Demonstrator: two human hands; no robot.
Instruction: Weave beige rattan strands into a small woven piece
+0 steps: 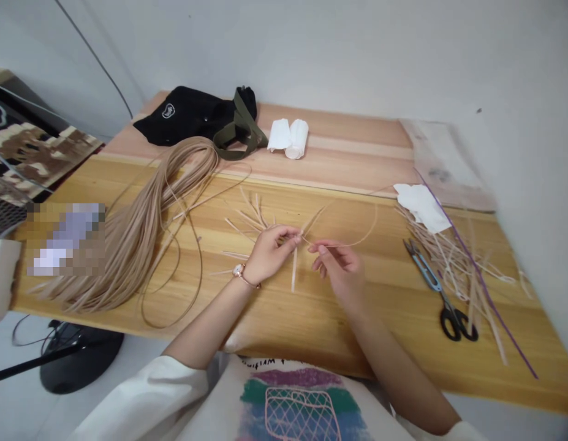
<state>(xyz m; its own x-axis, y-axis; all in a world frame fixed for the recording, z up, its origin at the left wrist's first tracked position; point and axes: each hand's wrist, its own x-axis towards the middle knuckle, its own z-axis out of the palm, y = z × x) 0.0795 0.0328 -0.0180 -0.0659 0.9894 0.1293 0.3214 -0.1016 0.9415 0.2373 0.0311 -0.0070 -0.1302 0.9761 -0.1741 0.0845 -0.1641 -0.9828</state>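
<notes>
Our left hand [271,252] pinches the crossed cane strips [260,219], our right hand [339,264] grips a thin strand [357,241] beside them; slack tension could let the strips slip apart.

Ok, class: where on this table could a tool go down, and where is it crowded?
Bare yellow wood lies between the right hand and the black-handled scissors; pink board shows beside the white tissue rolls. Crowded: the loose pale strips at right, the long tan cane bundle at left.
</notes>
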